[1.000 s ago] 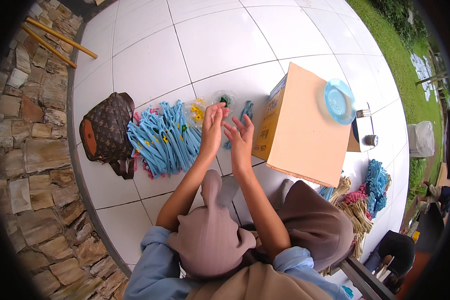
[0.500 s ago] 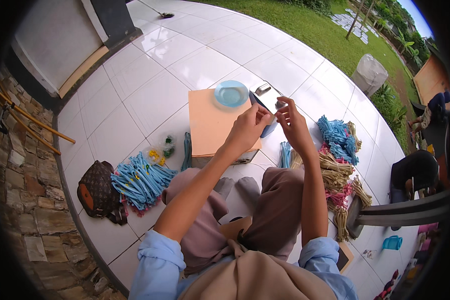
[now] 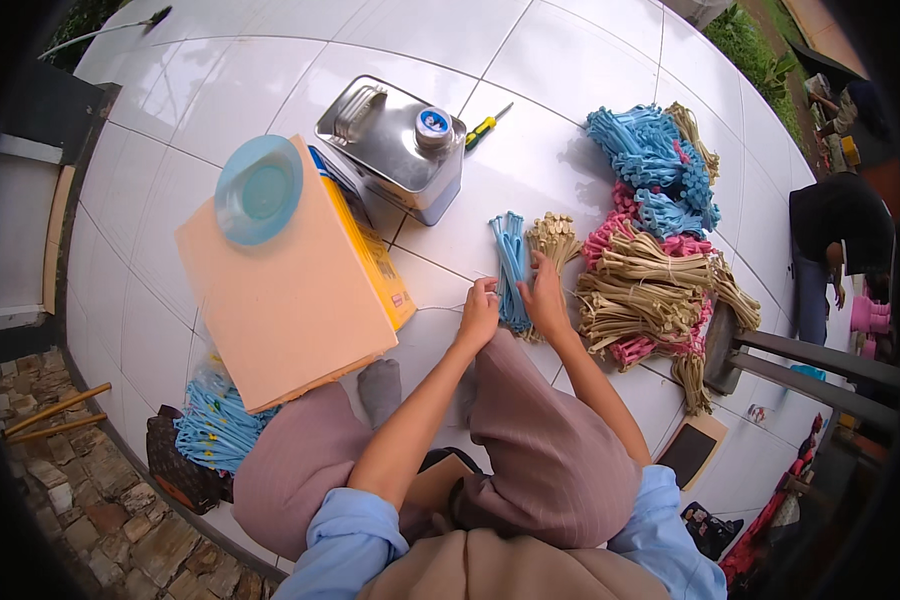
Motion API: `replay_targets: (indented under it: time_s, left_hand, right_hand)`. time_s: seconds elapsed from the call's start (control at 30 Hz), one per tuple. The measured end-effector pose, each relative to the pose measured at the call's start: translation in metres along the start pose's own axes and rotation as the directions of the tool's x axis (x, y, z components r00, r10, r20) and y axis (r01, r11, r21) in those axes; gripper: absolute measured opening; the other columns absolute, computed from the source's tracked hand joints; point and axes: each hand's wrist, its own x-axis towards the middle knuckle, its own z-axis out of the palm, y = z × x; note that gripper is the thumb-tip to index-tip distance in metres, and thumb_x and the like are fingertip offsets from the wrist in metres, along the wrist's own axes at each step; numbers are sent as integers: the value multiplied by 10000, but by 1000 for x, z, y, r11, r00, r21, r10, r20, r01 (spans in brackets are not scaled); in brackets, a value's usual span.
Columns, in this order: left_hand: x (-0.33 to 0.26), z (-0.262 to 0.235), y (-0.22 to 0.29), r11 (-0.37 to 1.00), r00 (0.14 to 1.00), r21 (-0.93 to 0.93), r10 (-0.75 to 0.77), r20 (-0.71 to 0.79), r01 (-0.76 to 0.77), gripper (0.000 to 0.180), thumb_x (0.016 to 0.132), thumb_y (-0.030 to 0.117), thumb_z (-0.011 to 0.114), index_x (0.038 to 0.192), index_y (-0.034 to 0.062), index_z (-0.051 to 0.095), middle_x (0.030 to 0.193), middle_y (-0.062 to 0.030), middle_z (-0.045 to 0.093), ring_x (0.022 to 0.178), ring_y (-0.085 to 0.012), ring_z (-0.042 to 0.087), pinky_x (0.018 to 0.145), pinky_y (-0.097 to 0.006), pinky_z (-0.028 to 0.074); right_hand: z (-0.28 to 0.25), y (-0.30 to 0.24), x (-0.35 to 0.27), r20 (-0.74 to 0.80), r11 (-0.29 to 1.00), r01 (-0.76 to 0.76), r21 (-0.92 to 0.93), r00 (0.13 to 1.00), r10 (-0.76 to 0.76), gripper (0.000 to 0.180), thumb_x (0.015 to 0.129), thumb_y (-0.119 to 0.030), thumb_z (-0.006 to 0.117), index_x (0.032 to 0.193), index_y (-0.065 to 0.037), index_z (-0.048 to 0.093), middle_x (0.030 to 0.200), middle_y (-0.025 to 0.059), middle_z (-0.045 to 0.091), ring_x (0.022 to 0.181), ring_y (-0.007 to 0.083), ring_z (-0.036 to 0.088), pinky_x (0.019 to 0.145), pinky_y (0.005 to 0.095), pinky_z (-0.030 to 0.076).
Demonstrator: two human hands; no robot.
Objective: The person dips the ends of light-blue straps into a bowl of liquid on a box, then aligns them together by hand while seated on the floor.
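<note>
1. Nearest me is the seated person's mauve-trousered knee (image 3: 560, 430), raised just below both hands
2. The left hand (image 3: 478, 318) is at the near end of the blue bundle, on its left side, with the fingers curled in (I can't tell from here whether they grip anything)
3. The right hand (image 3: 547, 300) is open, its fingers loosely extended along the bundle's other side, though whether it touches the strips is hard to make out
4. The blue bundle (image 3: 509, 250) of thin strips lies on the white tiles between and just beyond the hands, pointing away from the person
5. A beige bundle (image 3: 553, 237) lies right beside it, on the right
6. On the left stands a carton (image 3: 290, 305) topped with a pale tan board, a light blue plate (image 3: 264, 190) resting near its far edge
7. To the right, a pile (image 3: 642, 300) of beige, pink and blue bundles spreads over the floor
8. Further out, a metal tin (image 3: 395, 145) with a blue-and-white cap stands behind the carton, a yellow-and-black screwdriver (image 3: 481, 131) lying just beside it
9. Far right, another person (image 3: 840, 215) in a dark top bends forward, well apart from all this
</note>
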Motion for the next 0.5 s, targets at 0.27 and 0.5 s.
replay_targets:
  time_s: [0.27, 0.5]
  left_hand:
    - [28, 30, -24, 998, 998, -21, -59, -23, 59, 480, 837, -16, 446, 1309, -11, 363, 1141, -188, 466, 1016, -337, 511, 878, -396, 430]
    - [74, 2, 6, 984, 997, -161, 73, -25, -76, 546, 839, 26, 515, 1354, 39, 334, 1163, -173, 455, 1002, -288, 518, 889, -368, 425]
  right_hand:
    - [22, -22, 7, 170, 997, -35, 68, 985, 23, 638, 754, 55, 554, 1333, 3, 290, 1114, 223, 512, 990, 380, 523, 827, 435, 428]
    - [30, -24, 59, 240, 826, -378, 418, 923, 300, 584, 830, 62, 418, 1369, -37, 218, 1119, 261, 543, 951, 407, 576, 810, 444, 461]
